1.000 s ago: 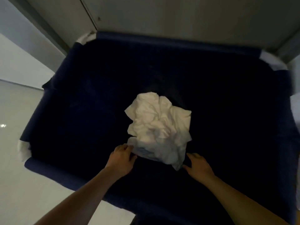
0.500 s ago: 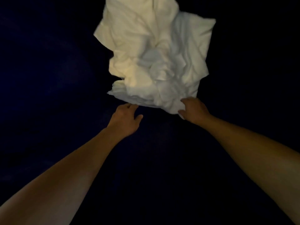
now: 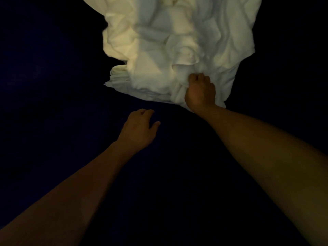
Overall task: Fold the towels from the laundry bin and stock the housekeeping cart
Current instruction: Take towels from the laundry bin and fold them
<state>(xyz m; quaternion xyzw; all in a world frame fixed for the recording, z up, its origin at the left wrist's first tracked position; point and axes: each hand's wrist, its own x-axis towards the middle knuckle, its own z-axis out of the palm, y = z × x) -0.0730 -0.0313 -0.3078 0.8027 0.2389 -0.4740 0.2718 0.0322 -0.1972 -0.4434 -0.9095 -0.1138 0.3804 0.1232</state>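
No writing can be read in the dim light. The crumpled white towels lie on the dark blue bin lining. The right hand clutches their near edge; the left hand hovers just beside them, grip loose, holding nothing.

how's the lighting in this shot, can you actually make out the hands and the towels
Head view: very dim, the dark blue bin lining nearly black with no detail; the white towels are the only bright area, slightly soft; the right hand gripping them and the left hand short of them read only as shadowed shapes.
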